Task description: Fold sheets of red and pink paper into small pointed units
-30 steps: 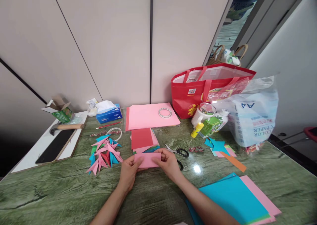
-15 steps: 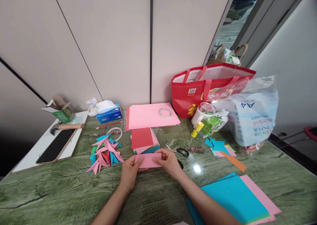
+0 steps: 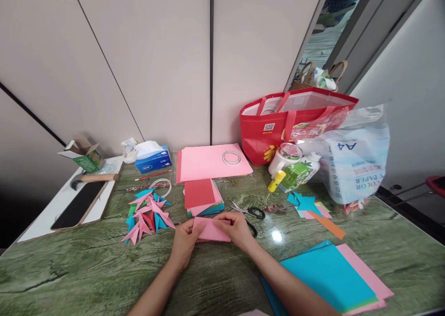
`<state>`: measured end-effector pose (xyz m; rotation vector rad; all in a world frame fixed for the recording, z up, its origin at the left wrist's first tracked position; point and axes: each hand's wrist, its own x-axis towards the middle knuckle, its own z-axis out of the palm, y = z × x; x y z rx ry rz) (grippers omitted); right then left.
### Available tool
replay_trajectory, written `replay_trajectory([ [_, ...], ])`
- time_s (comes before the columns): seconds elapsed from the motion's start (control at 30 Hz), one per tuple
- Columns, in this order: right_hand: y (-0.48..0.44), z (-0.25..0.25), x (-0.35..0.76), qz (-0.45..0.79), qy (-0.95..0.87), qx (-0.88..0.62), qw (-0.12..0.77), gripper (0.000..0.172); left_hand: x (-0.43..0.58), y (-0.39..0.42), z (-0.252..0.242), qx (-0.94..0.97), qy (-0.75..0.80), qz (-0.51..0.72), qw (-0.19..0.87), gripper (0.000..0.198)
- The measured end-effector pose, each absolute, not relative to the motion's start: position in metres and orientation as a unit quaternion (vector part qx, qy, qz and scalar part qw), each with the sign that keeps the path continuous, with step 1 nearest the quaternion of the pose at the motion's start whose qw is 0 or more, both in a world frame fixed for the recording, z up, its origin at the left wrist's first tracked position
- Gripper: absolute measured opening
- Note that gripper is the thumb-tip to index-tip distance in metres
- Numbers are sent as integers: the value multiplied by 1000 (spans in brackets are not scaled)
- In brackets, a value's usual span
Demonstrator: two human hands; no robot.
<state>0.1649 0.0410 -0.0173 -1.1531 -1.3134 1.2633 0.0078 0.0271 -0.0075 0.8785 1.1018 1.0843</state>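
Observation:
A folded pink sheet of paper (image 3: 212, 232) is held between both hands just above the table, near its middle. My left hand (image 3: 186, 241) pinches its left side, thumb on top. My right hand (image 3: 238, 230) grips the right side with the thumb pressed along the upper edge; the fingers behind the paper are partly hidden. Right behind the hands lies a stack of square coloured paper (image 3: 200, 194), red on top. Two pairs of scissors (image 3: 256, 212) with black handles lie beside my right hand. Folded paper pieces (image 3: 149, 216) in pink, blue, red and green are heaped to the left.
At the back lie large pink sheets (image 3: 205, 160) with metal rings. A red bag (image 3: 259, 135), a glue stick (image 3: 276, 181) and a plastic paper pack (image 3: 354, 163) stand right. Blue sheets (image 3: 327, 279) lie front right. A tissue box (image 3: 153, 159) and hammer (image 3: 99, 177) are left.
The pink paper has shifted slightly right and toward me, and now sits a little tilted. Both hands keep hold of it, and the left hand has moved slightly right.

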Motion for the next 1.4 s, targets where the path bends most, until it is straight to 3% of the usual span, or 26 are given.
replay_trajectory([
  [0.2, 40, -13, 166, 513, -531, -475, 479, 10, 7, 26, 0, 381, 461, 440, 670, 30],
  [0.63, 39, -10, 167, 519, -543, -463, 471, 17, 10, 25, 1, 387, 502, 438, 638, 26],
  [0.9, 44, -6, 173, 461, -580, -484, 466, 17, 3, 28, -1, 385, 454, 391, 702, 29],
  [1.13, 46, -3, 176, 456, -603, -473, 451, 16, 4, 28, 1, 409, 470, 385, 681, 33],
  [1.3, 45, -2, 178, 469, -637, -444, 422, 15, 3, 27, 10, 511, 425, 419, 619, 71],
  [1.4, 45, -3, 179, 472, -640, -445, 412, 16, 1, 27, 14, 596, 406, 404, 562, 57],
])
